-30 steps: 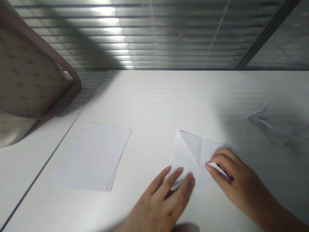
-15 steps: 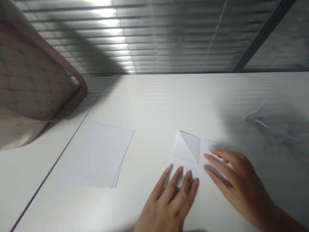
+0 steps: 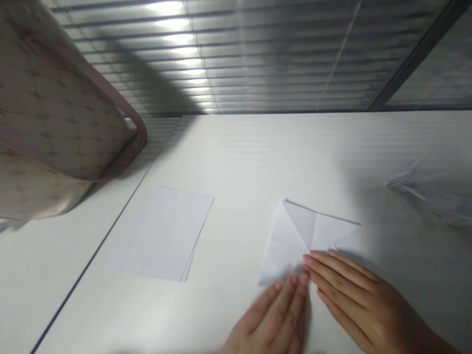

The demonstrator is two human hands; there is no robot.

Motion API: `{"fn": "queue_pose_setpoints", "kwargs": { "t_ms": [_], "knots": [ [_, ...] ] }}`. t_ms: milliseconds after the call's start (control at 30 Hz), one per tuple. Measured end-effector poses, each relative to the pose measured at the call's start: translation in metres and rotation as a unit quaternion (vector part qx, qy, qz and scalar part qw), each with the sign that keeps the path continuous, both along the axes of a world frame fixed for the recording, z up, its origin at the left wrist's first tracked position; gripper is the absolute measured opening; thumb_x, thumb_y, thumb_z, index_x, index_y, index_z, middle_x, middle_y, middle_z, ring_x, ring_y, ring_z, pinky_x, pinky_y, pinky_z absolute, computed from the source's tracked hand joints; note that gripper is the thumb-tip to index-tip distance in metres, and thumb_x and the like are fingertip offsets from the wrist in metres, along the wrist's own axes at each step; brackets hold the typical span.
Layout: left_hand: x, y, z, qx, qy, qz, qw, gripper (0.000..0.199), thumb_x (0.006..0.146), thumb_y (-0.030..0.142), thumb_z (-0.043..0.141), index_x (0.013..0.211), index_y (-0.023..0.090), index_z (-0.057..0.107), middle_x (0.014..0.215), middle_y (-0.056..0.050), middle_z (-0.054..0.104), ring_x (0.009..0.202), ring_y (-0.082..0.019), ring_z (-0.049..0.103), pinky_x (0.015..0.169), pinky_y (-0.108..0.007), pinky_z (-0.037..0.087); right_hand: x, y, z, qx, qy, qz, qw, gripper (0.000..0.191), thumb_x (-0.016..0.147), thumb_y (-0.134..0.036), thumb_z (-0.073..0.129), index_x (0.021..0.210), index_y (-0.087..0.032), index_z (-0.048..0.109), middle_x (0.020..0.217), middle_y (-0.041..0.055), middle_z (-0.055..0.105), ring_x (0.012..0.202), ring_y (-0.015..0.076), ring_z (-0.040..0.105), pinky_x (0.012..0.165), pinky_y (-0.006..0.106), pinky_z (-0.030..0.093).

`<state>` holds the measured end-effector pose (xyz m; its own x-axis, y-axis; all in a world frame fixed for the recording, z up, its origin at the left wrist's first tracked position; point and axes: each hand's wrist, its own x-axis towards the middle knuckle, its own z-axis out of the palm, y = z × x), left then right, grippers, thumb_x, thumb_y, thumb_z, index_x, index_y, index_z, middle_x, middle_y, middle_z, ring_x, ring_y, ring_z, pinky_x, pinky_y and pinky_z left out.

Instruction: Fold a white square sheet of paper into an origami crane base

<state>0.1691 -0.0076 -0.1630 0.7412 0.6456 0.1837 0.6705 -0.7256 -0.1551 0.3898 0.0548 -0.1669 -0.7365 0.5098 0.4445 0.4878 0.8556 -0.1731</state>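
A white sheet of paper [image 3: 295, 241] with crossing crease lines lies on the white table in front of me. My left hand [image 3: 273, 314] is at its near edge, fingers together and bent with the tips on the paper; the thumb is hidden. My right hand [image 3: 354, 295] rests stretched out over the right part of the sheet, covering its near right corner. Its fingertips come close to the left fingertips near the middle of the paper. A turned-over flap shows beside the right fingers.
A small stack of white paper [image 3: 165, 233] lies to the left. Folded white paper figures [image 3: 407, 182] stand at the right edge. A quilted bag [image 3: 66, 108] with pink trim sits at the far left. Window blinds [image 3: 258, 59] run behind the table [image 3: 250, 152].
My right hand has come down onto the paper, its fingers now flat and together. The left fingers have drawn together toward the near edge. The view has shifted slightly left.
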Motion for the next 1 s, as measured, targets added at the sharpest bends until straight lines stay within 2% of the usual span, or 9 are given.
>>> {"fn": "queue_pose_setpoints", "kwargs": {
  "t_ms": [100,200,300,500,767,1000],
  "knots": [
    [0.0044,-0.0039,0.0018,-0.008,0.011,-0.010,1.000,0.039,0.097,0.022,0.036,0.131,0.014,0.053,0.136,-0.004,0.056,0.123,-0.019,0.051,0.104,-0.028,0.038,0.0014,0.0000,-0.0002,0.006,-0.011,0.012,1.000,0.032,0.092,-0.010,0.042,0.110,-0.014,0.068,0.118,0.0028,0.068,0.114,0.0126,0.059,0.109,0.025,0.036],
    [0.0077,-0.0047,0.0025,-0.003,0.029,-0.010,1.000,0.041,0.097,0.019,0.030,0.131,0.013,0.052,0.134,-0.005,0.057,0.121,-0.019,0.054,0.097,-0.028,0.045,0.0022,-0.0003,-0.0013,0.003,-0.015,0.012,1.000,0.032,0.092,-0.011,0.042,0.111,-0.014,0.067,0.120,0.0028,0.067,0.116,0.0131,0.058,0.111,0.026,0.034],
    [0.0084,-0.0046,0.0022,-0.008,0.041,-0.012,0.999,0.044,0.098,0.019,0.026,0.134,0.013,0.049,0.135,-0.005,0.056,0.121,-0.019,0.054,0.095,-0.028,0.047,0.0026,-0.0011,-0.0025,0.005,-0.016,0.016,1.000,0.034,0.091,-0.008,0.041,0.112,-0.013,0.067,0.120,0.0037,0.067,0.116,0.0145,0.059,0.108,0.026,0.039],
    [0.0068,-0.0029,0.0042,-0.015,0.052,-0.010,0.998,0.045,0.098,0.021,0.025,0.136,0.012,0.047,0.136,-0.007,0.055,0.122,-0.022,0.053,0.095,-0.030,0.048,0.0043,-0.0018,-0.0027,0.016,-0.037,0.025,0.999,0.035,0.090,-0.007,0.039,0.112,-0.010,0.067,0.120,0.0054,0.067,0.113,0.0179,0.061,0.101,0.026,0.047],
    [0.0075,-0.0041,0.0009,-0.031,0.040,-0.007,0.999,0.044,0.099,0.024,0.026,0.138,0.014,0.044,0.140,-0.008,0.051,0.125,-0.024,0.050,0.099,-0.035,0.042,0.0037,-0.0021,-0.0032,0.010,-0.032,0.021,0.999,0.035,0.091,-0.008,0.039,0.111,-0.010,0.067,0.121,0.0038,0.066,0.115,0.0142,0.059,0.107,0.022,0.039],
    [0.0070,-0.0063,0.0044,-0.047,0.033,0.004,0.998,0.044,0.099,0.025,0.030,0.139,0.015,0.043,0.141,-0.008,0.049,0.126,-0.024,0.048,0.102,-0.036,0.037,0.0055,-0.0043,-0.0056,0.010,-0.055,0.027,0.998,0.035,0.089,-0.007,0.040,0.113,-0.009,0.066,0.124,0.0056,0.064,0.117,0.0172,0.058,0.104,0.024,0.044]
  ]
}}
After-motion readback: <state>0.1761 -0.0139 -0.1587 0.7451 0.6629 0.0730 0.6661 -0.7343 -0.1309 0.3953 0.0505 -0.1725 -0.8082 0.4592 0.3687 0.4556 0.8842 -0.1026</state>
